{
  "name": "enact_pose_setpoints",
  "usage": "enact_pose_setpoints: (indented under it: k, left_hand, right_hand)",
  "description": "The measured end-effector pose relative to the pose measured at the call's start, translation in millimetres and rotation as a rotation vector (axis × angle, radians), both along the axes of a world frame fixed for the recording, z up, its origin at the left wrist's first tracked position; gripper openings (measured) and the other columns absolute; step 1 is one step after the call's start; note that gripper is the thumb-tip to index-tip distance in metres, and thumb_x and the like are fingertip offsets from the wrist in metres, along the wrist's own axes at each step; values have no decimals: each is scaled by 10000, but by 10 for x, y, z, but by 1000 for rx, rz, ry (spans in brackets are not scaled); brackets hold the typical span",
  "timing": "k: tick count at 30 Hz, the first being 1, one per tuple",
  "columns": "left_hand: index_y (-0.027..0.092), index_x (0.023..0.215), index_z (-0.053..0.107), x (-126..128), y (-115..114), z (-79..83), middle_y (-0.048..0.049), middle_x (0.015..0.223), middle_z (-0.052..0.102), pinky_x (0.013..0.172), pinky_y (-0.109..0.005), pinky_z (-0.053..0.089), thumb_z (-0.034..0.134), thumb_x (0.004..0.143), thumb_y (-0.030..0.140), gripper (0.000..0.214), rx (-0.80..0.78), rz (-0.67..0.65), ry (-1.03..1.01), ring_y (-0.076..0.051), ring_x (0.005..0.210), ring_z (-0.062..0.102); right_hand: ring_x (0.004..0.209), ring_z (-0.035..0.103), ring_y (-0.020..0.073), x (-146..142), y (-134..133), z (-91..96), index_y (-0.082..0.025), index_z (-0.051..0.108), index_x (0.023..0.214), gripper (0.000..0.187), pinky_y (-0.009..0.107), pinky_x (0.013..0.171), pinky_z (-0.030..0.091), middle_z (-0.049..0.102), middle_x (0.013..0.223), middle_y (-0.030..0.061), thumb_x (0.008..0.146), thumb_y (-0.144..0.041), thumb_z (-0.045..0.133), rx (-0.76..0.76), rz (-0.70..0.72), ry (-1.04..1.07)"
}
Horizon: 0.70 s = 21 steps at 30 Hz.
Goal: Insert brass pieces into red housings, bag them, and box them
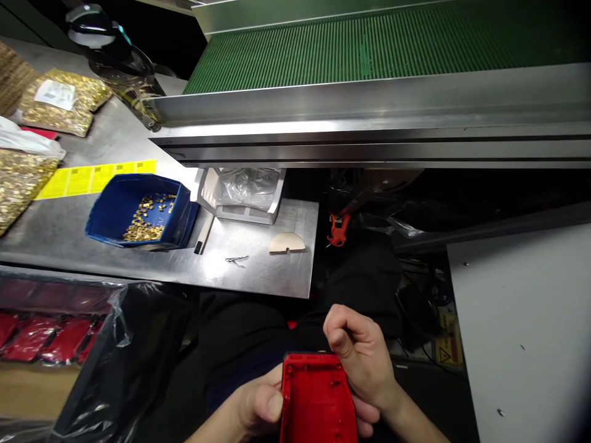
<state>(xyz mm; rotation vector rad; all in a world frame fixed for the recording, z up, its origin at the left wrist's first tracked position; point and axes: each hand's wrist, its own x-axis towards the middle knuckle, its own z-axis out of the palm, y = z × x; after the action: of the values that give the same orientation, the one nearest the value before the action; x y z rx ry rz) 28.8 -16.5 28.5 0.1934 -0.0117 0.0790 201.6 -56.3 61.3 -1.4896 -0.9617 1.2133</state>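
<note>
A red plastic housing with moulded ribs and holes sits low in the head view, above my lap. My left hand grips its left edge, thumb on the rim. My right hand is curled at the top right corner of the housing, fingertips pinched together; whether they hold a small part is hidden. A blue bin with small brass parts stands on the metal table to the upper left.
A metal table carries bags of brass parts, yellow labels, a white tray with clear plastic, tweezers and a beige half-disc. A green conveyor runs behind. Red parts lie in a bag-lined box at left. A white surface is at right.
</note>
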Motion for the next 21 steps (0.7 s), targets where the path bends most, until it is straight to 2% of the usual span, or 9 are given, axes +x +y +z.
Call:
enact_pose_setpoints:
  k: [6,12,18,21]
  left_hand:
    - [36,1423,581,4,-12,-26,-280,1495,510,1185,-570,317,825,647,648,1017,-7,-37,5,-492,1415,439]
    - [-1,1423,564,-10,-37,-52,-301,1490,509,1186,-558,324,830,662,608,1010,-41,-23,8,-487,1411,449]
    - [4,1427,561,-3,-40,-77,-310,1494,496,1185,-560,325,815,674,624,1008,-20,-18,-14,-490,1413,442]
    - [-6,1426,557,5,-19,-64,-318,1480,504,1171,-555,351,806,687,610,993,-8,0,-22,-488,1406,450]
  right_hand:
    - [741,665,188,-14,13,24,-223,722,824,440,321,684,496,714,791,53,1011,-558,507,19,97,108]
    - [590,515,122,-19,-15,1,-214,585,688,456,270,568,396,550,660,-10,971,-571,583,-6,-5,-12]
    - [735,662,184,-27,12,22,-217,712,807,473,316,692,504,710,782,54,1004,-590,499,28,71,98]
    - [635,588,146,-27,3,14,-208,649,726,479,284,612,446,633,700,20,993,-585,527,11,50,28]
